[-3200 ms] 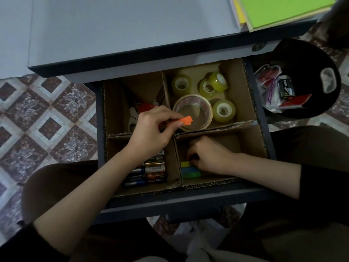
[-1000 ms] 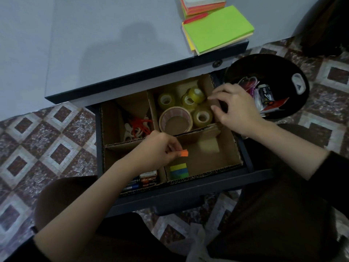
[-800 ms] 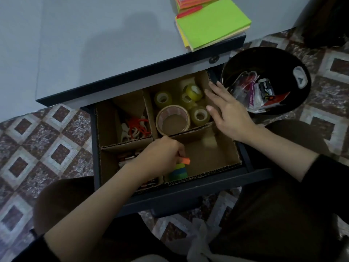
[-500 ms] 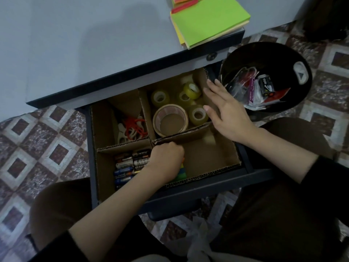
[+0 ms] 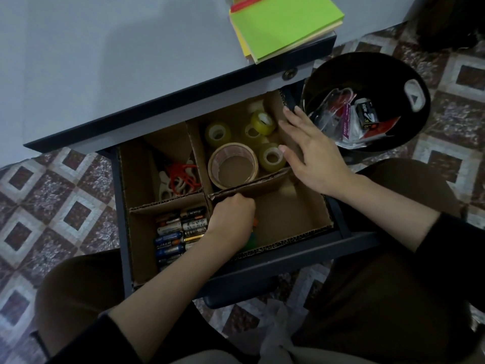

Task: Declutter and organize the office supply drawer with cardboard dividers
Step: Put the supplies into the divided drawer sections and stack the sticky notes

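My left hand [image 5: 231, 223] is curled low in the drawer's [image 5: 288, 261] lower-right cardboard compartment, over the coloured sticky tabs [image 5: 252, 239]; what it grips I cannot tell. My right hand [image 5: 312, 153] lies flat, fingers spread, against the tape rolls' [image 5: 232, 166] compartment wall at centre right.

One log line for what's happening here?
left hand: placing sticky tabs, near-right compartment | right hand: open, steadying cardboard divider

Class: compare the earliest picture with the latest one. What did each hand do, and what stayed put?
The left hand carried its orange tab down into the near right compartment, onto the sticky tabs. The right hand left those tabs and now rests open against the drawer's right cardboard wall. Tape rolls, scissors and batteries stayed.
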`<action>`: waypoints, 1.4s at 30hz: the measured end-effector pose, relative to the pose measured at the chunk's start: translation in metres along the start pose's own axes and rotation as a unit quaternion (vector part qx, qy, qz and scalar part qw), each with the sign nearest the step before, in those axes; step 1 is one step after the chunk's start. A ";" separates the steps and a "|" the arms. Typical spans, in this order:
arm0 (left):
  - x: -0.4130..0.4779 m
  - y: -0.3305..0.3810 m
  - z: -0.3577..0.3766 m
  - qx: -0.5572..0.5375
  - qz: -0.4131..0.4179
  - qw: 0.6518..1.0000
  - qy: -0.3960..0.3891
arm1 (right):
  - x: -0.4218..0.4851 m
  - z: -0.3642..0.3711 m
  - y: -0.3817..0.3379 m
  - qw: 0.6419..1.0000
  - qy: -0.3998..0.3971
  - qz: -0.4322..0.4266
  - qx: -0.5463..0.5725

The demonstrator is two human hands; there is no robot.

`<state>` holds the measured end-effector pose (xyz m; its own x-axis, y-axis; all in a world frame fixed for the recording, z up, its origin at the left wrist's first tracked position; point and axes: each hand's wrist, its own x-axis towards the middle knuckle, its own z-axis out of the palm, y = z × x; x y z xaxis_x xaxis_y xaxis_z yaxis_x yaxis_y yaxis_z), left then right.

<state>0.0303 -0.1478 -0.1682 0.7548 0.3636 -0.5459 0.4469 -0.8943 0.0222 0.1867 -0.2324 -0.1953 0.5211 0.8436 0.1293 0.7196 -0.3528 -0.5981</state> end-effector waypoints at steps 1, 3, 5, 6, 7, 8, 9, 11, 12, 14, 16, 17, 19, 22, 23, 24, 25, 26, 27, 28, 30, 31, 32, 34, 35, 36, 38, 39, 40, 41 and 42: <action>-0.001 0.000 0.001 0.007 0.002 1.000 0.004 | 0.000 0.000 0.000 1.000 0.001 -0.001 -0.001; -0.002 0.001 0.001 0.021 0.005 1.000 0.009 | 0.000 0.000 0.001 1.000 0.002 -0.004 -0.004; -0.002 0.001 0.000 0.037 0.007 0.999 0.014 | -0.001 0.000 0.001 1.000 0.003 -0.003 -0.004; -0.002 0.001 0.000 0.046 0.008 0.999 0.017 | -0.001 0.000 0.000 1.000 0.003 -0.003 -0.003; -0.003 0.001 0.000 0.055 0.010 0.998 0.020 | -0.001 0.000 0.000 1.000 0.003 -0.003 -0.002; -0.003 0.001 0.000 0.063 0.013 0.998 0.022 | -0.001 0.000 0.000 1.000 0.003 -0.003 -0.001; -0.003 0.001 0.000 0.071 0.016 0.997 0.024 | -0.001 -0.001 0.000 1.000 0.003 -0.003 0.000; -0.004 0.002 0.001 0.083 0.020 0.996 0.024 | -0.001 -0.001 0.000 1.000 0.002 -0.002 0.000; -0.004 0.002 0.001 0.086 0.020 0.996 0.024 | -0.001 -0.001 0.000 1.000 0.002 -0.002 -0.001; -0.004 0.002 0.001 0.090 0.019 0.996 0.021 | -0.001 -0.001 -0.001 1.000 0.003 -0.002 -0.004; -0.003 0.000 0.000 0.088 0.019 0.996 0.021 | -0.001 -0.001 -0.001 1.000 0.002 0.000 -0.007; -0.003 -0.001 0.000 0.085 0.021 0.996 0.021 | -0.002 -0.002 -0.001 1.000 0.001 0.001 -0.009; -0.001 -0.003 0.002 0.066 0.036 0.997 0.023 | -0.002 -0.002 -0.002 1.000 0.001 0.002 -0.011; 0.002 -0.008 0.006 0.023 0.076 0.997 0.017 | -0.001 -0.002 -0.001 1.000 0.000 0.003 -0.010; 0.002 -0.009 0.007 0.019 0.087 0.996 0.008 | -0.002 -0.002 -0.001 1.000 0.000 0.002 -0.008; 0.002 -0.010 0.007 0.020 0.096 0.995 0.000 | -0.002 -0.002 -0.001 1.000 0.001 0.000 -0.007; 0.003 -0.011 0.008 0.023 0.103 0.994 -0.006 | -0.002 -0.002 -0.001 1.000 0.000 0.000 -0.007; 0.003 -0.011 0.008 0.027 0.107 0.994 -0.010 | -0.002 -0.002 -0.001 1.000 -0.001 0.001 -0.007; 0.003 -0.011 0.008 0.031 0.110 0.993 -0.013 | -0.002 -0.002 -0.001 1.000 -0.002 0.001 -0.006; 0.004 -0.011 0.009 0.034 0.111 0.993 -0.015 | -0.002 -0.002 -0.001 1.000 -0.002 0.002 -0.004; 0.004 -0.011 0.009 0.037 0.110 0.993 -0.017 | -0.002 -0.002 -0.001 1.000 -0.002 0.001 -0.003; 0.004 -0.011 0.009 0.038 0.109 0.993 -0.018 | -0.002 -0.001 -0.001 1.000 -0.001 0.000 -0.004; 0.004 -0.011 0.009 0.038 0.107 0.993 -0.021 | -0.002 -0.001 -0.001 1.000 0.000 0.000 -0.006; 0.004 -0.012 0.009 0.042 0.103 0.993 -0.026 | -0.002 -0.001 -0.001 1.000 0.002 -0.002 -0.007; 0.004 -0.012 0.009 0.045 0.102 0.993 -0.027 | -0.002 -0.001 0.000 1.000 0.002 -0.002 -0.007; 0.005 -0.012 0.009 0.049 0.102 0.993 -0.028 | -0.003 -0.001 0.000 1.000 0.003 -0.004 -0.007; 0.005 -0.011 0.009 0.057 0.099 0.993 -0.029 | -0.002 0.000 0.000 1.000 0.003 -0.005 -0.007; 0.005 -0.011 0.009 0.060 0.099 0.993 -0.031 | -0.002 0.000 0.001 1.000 0.004 -0.006 -0.008; 0.005 -0.011 0.009 0.064 0.099 0.993 -0.032 | -0.002 0.001 0.001 1.000 0.005 -0.006 -0.008; 0.004 -0.011 0.009 0.066 0.100 0.992 -0.031 | -0.002 0.000 0.001 1.000 0.005 -0.007 -0.009; 0.004 -0.011 0.009 0.069 0.099 0.992 -0.030 | -0.002 0.001 0.001 1.000 0.006 -0.007 -0.008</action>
<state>0.0240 -0.1388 -0.1781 0.7892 0.1643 -0.5918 0.2199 -0.9753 0.0224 0.1862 -0.2339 -0.1965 0.5156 0.8440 0.1476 0.7345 -0.3467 -0.5834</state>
